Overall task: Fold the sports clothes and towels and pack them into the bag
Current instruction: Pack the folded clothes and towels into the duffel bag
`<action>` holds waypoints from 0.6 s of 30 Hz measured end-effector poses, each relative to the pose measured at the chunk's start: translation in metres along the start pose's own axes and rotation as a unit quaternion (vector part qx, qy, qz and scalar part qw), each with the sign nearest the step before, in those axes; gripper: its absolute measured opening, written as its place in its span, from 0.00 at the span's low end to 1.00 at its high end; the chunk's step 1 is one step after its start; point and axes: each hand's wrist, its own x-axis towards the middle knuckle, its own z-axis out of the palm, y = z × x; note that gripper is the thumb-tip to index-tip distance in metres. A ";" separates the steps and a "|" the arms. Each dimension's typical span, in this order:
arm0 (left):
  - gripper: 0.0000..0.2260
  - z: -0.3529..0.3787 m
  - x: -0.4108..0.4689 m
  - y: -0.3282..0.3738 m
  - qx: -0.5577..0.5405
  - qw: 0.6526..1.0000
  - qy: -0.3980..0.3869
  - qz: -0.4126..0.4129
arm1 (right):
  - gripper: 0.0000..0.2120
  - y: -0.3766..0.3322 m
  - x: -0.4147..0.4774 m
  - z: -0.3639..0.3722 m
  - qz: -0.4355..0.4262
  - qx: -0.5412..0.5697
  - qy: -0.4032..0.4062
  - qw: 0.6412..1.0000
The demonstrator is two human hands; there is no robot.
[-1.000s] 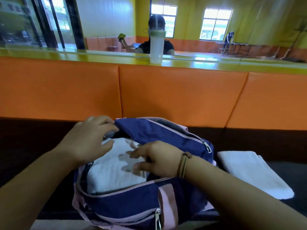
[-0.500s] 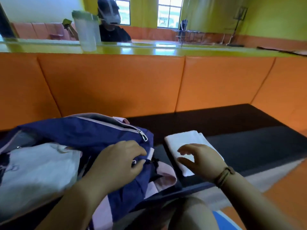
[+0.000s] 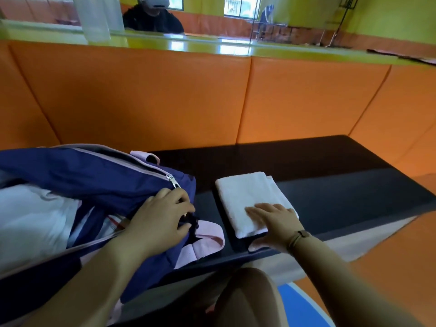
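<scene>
A navy bag [image 3: 99,180] with pink trim lies open on the dark bench at the left, with a folded white cloth [image 3: 30,223] inside it. My left hand [image 3: 162,215] grips the bag's right end, just below the zipper pull [image 3: 173,182]. A folded white towel [image 3: 247,199] lies on the bench to the right of the bag. My right hand [image 3: 276,220] rests on the towel's near end, fingers flat on top and thumb [image 3: 257,246] under its near edge.
The dark bench [image 3: 342,185] runs right to a corner, backed by orange padded panels [image 3: 165,97]. A green ledge [image 3: 212,47] with a translucent bottle [image 3: 99,17] runs above, under a mirror. My knee [image 3: 247,298] is below the bench edge.
The view has swung right. My right hand left the bag's opening and moved onto the folded towel. My left hand shifted from the bag's far rim to its right end.
</scene>
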 end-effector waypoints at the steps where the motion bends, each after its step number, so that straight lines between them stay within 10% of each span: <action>1: 0.12 0.000 0.000 0.000 -0.005 1.000 0.001 -0.001 | 0.36 0.000 0.000 -0.002 -0.008 -0.022 0.019 1.000; 4: 0.13 0.001 0.000 -0.002 -0.014 1.000 -0.002 -0.001 | 0.22 -0.013 -0.006 -0.004 -0.026 -0.037 0.067 0.997; 13: 0.11 0.001 -0.001 -0.002 -0.047 0.999 -0.019 -0.010 | 0.43 -0.023 -0.029 0.015 -0.023 -0.092 0.010 0.995; 18: 0.13 0.002 -0.004 -0.003 -0.046 0.999 -0.015 -0.008 | 0.10 -0.023 -0.029 0.000 -0.023 -0.016 0.046 0.999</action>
